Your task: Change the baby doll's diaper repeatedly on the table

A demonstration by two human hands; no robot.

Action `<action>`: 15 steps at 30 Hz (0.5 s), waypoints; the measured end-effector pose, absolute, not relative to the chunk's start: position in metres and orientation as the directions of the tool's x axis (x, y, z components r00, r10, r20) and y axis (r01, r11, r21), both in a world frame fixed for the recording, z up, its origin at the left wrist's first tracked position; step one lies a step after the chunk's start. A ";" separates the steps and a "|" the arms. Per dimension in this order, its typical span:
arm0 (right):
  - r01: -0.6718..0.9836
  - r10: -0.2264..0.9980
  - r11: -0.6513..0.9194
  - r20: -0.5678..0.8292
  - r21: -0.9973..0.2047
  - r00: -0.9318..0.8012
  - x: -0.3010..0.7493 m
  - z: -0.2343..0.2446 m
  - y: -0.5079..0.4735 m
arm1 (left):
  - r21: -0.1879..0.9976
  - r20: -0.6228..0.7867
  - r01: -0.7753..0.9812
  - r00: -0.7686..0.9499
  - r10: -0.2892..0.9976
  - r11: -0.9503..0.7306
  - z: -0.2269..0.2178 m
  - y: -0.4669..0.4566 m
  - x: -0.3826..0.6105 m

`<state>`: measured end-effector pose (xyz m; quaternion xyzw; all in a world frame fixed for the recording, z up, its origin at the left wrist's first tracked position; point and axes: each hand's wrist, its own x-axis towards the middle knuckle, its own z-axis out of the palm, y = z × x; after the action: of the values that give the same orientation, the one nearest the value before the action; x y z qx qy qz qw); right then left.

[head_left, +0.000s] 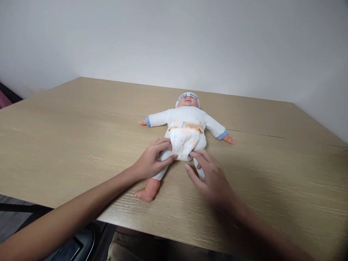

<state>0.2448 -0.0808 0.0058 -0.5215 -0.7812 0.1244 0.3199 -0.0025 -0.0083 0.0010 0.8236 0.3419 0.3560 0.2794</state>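
A baby doll (187,113) in a white suit with blue cuffs lies on its back on the table, arms spread. A white diaper (182,139) with an orange-trimmed printed waistband is wrapped around its hips. My left hand (153,157) curves over the doll's leg at image left, its fingers and thumb closed at the diaper's leg edge. At the opposite leg edge, my right hand (208,172) touches the diaper with its fingertips, the thumb held apart. It covers most of the doll's other leg. The bare foot (148,191) at image left is visible.
The wooden table (89,145) reaches back to a pale wall (174,43). A thin seam crosses the tabletop behind the doll. Below the front edge are a dark object with a shiny rim (81,243) and some beige fabric (122,248).
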 end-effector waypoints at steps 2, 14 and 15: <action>0.733 0.881 0.448 0.391 -0.512 -0.265 0.244 0.005 -0.082 | 0.687 0.410 0.366 0.519 0.750 -0.628 0.002 -0.009 -0.003; 0.693 0.949 0.288 0.293 -0.661 -0.115 0.243 0.006 -0.078 | 0.760 0.319 0.395 0.467 0.825 -0.517 -0.003 -0.006 -0.002; 0.664 0.957 0.259 0.280 -0.702 -0.077 0.243 0.006 -0.077 | 0.793 0.301 0.369 0.454 0.839 -0.484 -0.004 -0.006 -0.002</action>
<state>0.2427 -0.0771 0.0064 -0.5745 -0.7054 0.2017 0.3629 -0.0020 -0.0056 -0.0042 0.7853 0.3845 0.3540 0.3319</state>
